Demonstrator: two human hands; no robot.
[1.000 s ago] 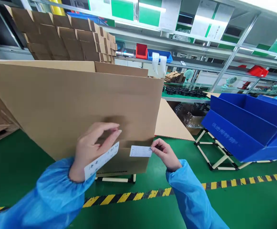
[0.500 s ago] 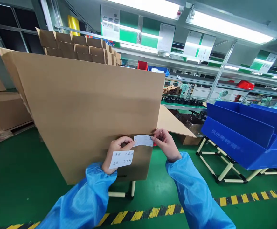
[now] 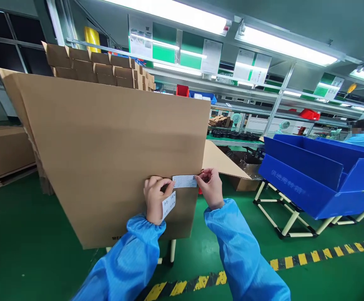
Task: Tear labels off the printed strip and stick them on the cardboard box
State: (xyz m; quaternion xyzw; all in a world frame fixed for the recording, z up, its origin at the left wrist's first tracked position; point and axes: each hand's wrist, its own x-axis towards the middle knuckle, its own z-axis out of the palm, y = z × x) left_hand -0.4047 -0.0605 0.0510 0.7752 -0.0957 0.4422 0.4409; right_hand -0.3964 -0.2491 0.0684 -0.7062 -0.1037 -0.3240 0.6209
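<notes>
A big brown cardboard box point(image 3: 106, 150) stands in front of me on a low pipe frame. A small white label point(image 3: 184, 181) lies against its side near the lower right corner. My left hand point(image 3: 154, 200) pinches the label's left end, and a second white label point(image 3: 168, 204) with handwriting hangs from that hand. My right hand point(image 3: 210, 188) pinches the label's right end at the box's edge. Both arms wear blue sleeves.
Blue plastic bins point(image 3: 319, 175) sit on a pipe rack at the right. Stacked cardboard cartons point(image 3: 97, 69) rise behind the box, and more lie at the left point(image 3: 3, 150). A person in blue point(image 3: 363, 136) is at the far right. Yellow-black tape point(image 3: 322, 253) marks the green floor.
The box has tilted upright and nearer. My left hand moved right to pinch the label's left end, and both hands now hold the label against the box side.
</notes>
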